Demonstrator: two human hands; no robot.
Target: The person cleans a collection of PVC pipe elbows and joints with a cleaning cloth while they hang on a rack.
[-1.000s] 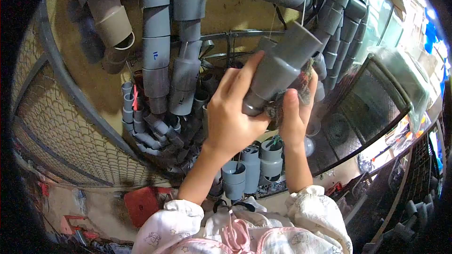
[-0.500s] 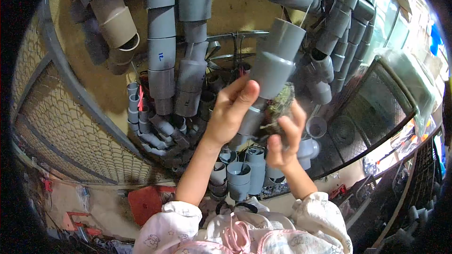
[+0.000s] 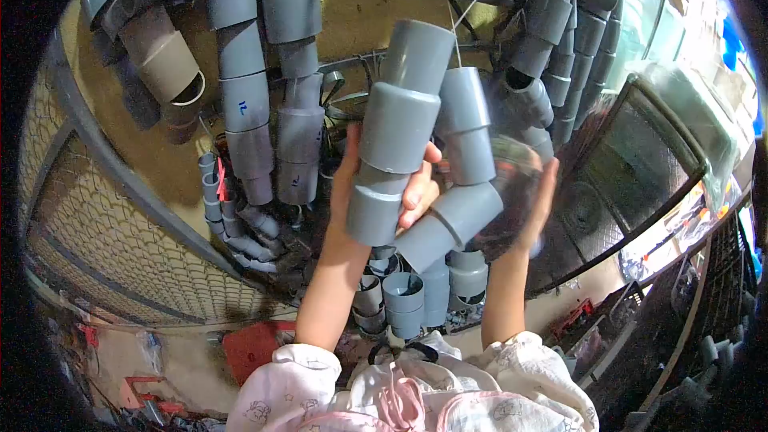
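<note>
My left hand [image 3: 416, 196] wraps from behind around a grey plastic pipe fitting [image 3: 400, 128], a stepped coupling strung in a column with others. Its fingertips show at the fitting's right side, while the palm is hidden behind it. Right beside it hangs a second string of grey fittings [image 3: 468, 128], bent toward its lower end. My right hand [image 3: 542, 204] is raised to the right of that string, fingers stretched upward and partly smeared by motion. Against its palm is a dark greenish rag [image 3: 506, 192], blurred.
More strings of grey fittings [image 3: 242, 100] hang at left and right, with a beige fitting [image 3: 164, 60] among them. Grey fittings [image 3: 403, 296] stand upright below my hands. A wire mesh panel [image 3: 136, 232] is at left, a dark framed panel [image 3: 632, 184] at right, a red stool [image 3: 252, 350] below.
The held fittings have shifted left and turned more upright, with my left fingers now behind them. My right hand and the rag have moved right, away from the fittings. The second string now shows.
</note>
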